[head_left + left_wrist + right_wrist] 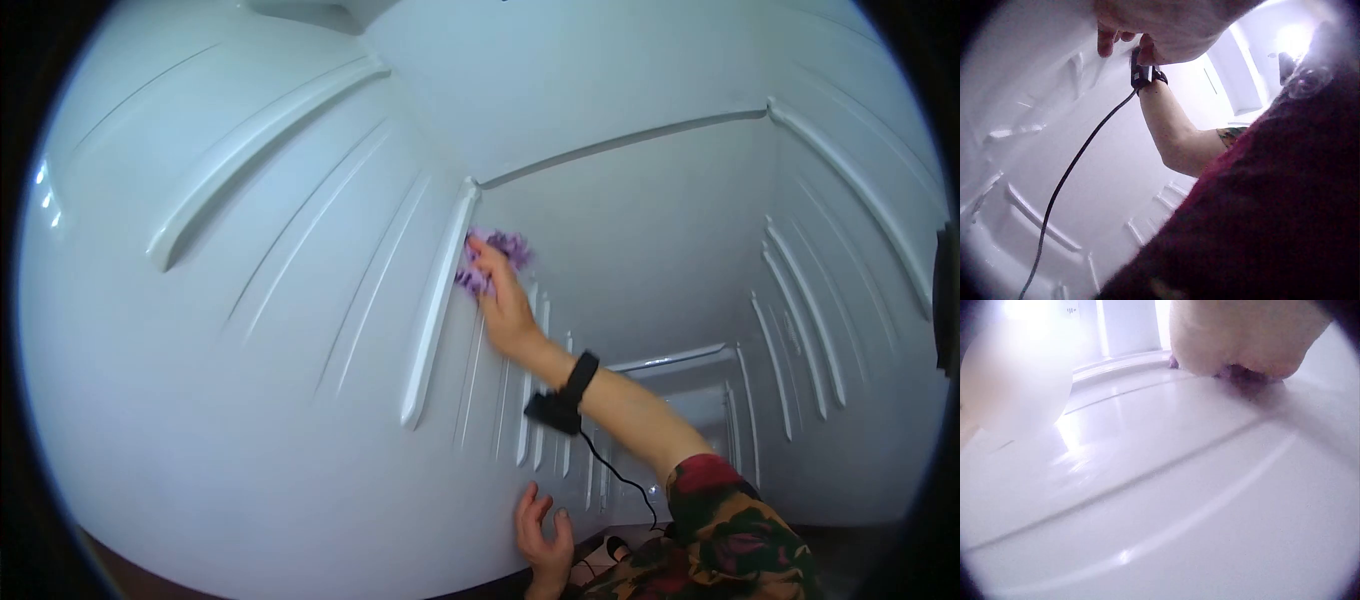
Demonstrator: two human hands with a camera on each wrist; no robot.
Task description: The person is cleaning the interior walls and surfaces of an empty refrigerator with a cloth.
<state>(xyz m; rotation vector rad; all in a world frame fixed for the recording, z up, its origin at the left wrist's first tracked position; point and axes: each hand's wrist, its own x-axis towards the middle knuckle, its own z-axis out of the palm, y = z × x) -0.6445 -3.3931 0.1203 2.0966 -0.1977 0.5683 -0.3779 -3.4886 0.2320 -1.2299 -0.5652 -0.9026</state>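
Observation:
My right hand (505, 305) holds a bunched purple-and-white cloth (512, 247) against the left inner wall (330, 440) of a white, ribbed cabinet like a refrigerator interior. The cloth lies right beside a long raised shelf rail (440, 310) and spreads out past the fingers. In the right wrist view, bits of purple cloth (1244, 375) poke out under the hand, close on the glossy surface. Low in the head view, my left hand (545, 540) is near the wall's lower part, its fingers loosely bent with nothing in them. The left wrist view has that hand at its top edge.
More raised rails (255, 150) run along the left wall, and matching ones (800, 330) line the right wall. A ledge (625, 150) crosses the back. A black wrist camera (555, 408) trails a thin cable (625, 480) past the patterned sleeve (740, 530).

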